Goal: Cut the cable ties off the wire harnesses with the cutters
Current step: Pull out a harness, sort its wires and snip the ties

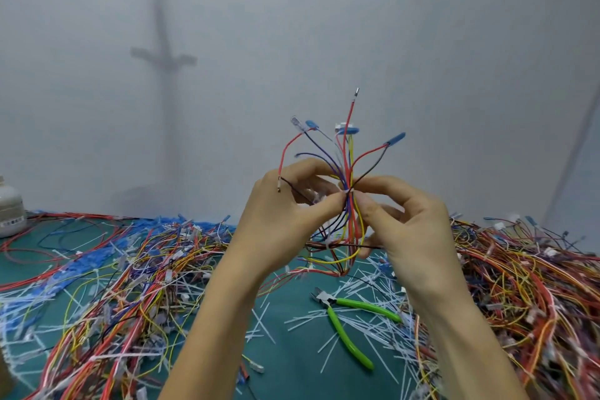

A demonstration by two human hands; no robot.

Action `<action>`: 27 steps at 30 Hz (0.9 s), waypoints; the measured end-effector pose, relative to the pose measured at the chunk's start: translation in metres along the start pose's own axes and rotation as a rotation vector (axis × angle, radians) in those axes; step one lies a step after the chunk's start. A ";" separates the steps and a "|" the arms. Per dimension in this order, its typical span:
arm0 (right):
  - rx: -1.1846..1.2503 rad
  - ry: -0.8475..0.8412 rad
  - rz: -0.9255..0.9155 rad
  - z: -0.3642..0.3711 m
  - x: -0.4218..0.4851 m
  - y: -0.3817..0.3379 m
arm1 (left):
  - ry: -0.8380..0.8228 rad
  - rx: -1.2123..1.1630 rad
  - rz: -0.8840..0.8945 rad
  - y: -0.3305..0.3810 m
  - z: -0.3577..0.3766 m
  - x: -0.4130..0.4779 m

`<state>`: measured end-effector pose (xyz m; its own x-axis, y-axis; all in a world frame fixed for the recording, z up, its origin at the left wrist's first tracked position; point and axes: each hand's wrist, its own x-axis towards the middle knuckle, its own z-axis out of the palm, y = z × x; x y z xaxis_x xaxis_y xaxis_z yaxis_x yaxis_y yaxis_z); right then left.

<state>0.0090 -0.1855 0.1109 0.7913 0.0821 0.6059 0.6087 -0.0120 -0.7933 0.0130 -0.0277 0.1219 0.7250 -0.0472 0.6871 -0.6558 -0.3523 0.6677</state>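
Left hand (285, 214) and right hand (409, 225) pinch wire harness (349, 156); white bottle (9, 206) far left.

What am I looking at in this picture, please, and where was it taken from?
There is no machine here: a person works with bare hands, and the one picture comes from a camera worn on their head, looking forward and down.

The left hand and right hand together pinch one harness, a bundle of coloured wires, held up above the table. Its ends fan out upward, tipped with blue and white connectors.

On the green mat lie the cutters, with green handles, in nobody's grip. Around them are scattered white cut ties. Tangled heaps of more harnesses lie to the left and to the right. A white bottle stands at the far left edge.
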 end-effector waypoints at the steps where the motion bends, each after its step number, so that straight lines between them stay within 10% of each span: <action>1: -0.050 -0.005 -0.004 -0.001 0.000 0.000 | -0.022 -0.002 -0.011 -0.001 0.000 0.000; 14: -0.749 0.163 -0.199 0.008 -0.005 0.003 | -0.168 -0.216 -0.231 -0.002 -0.003 -0.003; 27: -0.776 0.135 -0.184 0.000 0.000 0.008 | 0.033 -0.299 -0.389 -0.017 0.004 -0.002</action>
<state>0.0135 -0.1858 0.1043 0.6441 0.0300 0.7643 0.5574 -0.7026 -0.4422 0.0231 -0.0259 0.1079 0.9242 0.0659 0.3761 -0.3730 -0.0544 0.9262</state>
